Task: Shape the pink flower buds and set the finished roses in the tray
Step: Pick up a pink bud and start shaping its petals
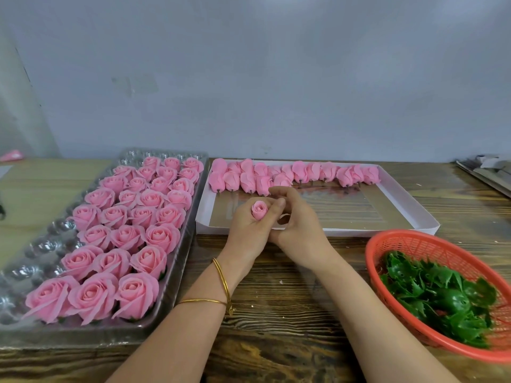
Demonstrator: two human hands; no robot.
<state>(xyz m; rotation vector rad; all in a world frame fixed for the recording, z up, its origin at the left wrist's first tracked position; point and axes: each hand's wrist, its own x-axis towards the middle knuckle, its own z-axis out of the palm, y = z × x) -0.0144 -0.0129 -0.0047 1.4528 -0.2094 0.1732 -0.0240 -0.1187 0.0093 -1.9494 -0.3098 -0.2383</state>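
Note:
My left hand (247,228) is closed around a pink flower bud (259,210), its top peeking out above the fist. My right hand (296,219) sits close beside it, thumb and fingertips touching the bud's right side. Both hands hover over the front edge of a white box lid (409,217) whose far side holds a row of several closed pink buds (301,172). On the left, a clear plastic tray (171,308) carries several opened pink roses (132,211) in rows; its left column of cups is bare.
A red plastic basket (387,244) of green leaf calyxes (437,297) stands at the right front. The wooden table (276,322) shows between my forearms. Grey wall behind. Flat metal pieces (484,172) lie at the far right, and a pink object (12,155) at the far left.

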